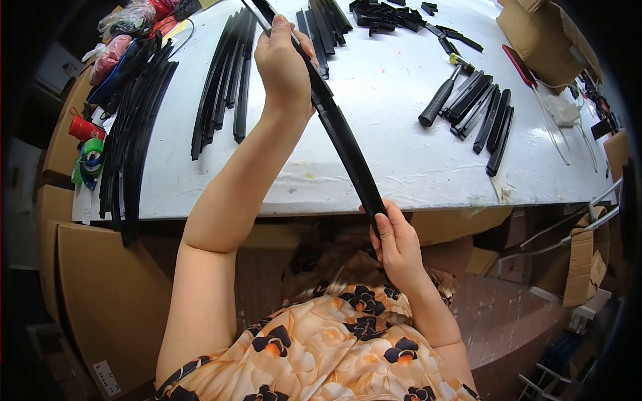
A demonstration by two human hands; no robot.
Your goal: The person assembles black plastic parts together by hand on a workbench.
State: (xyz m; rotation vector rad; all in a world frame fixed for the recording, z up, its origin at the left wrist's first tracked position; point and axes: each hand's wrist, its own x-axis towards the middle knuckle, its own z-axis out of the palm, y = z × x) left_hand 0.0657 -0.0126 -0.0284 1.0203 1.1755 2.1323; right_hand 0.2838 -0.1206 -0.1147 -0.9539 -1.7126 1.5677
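Note:
A long black plastic strip [349, 152] runs slantwise between my two hands, from the top of the view down past the table's near edge. A step or joint shows partway along it, below my left hand. My left hand [286, 67] is wrapped round its upper part, thumb on top. Close to the near end, my right hand [396, 244] grips the strip between thumb and fingers. The far tip runs out of view at the top. Several similar black strips [227, 80] lie on the table just left of my left hand.
More long black strips [137, 134] hang over the white table's [267, 180] left front edge. Short black pieces [483, 110] and a hammer [441, 93] lie at the right. Small black parts [384, 17] sit at the back. Cardboard boxes [107, 301] stand at the left.

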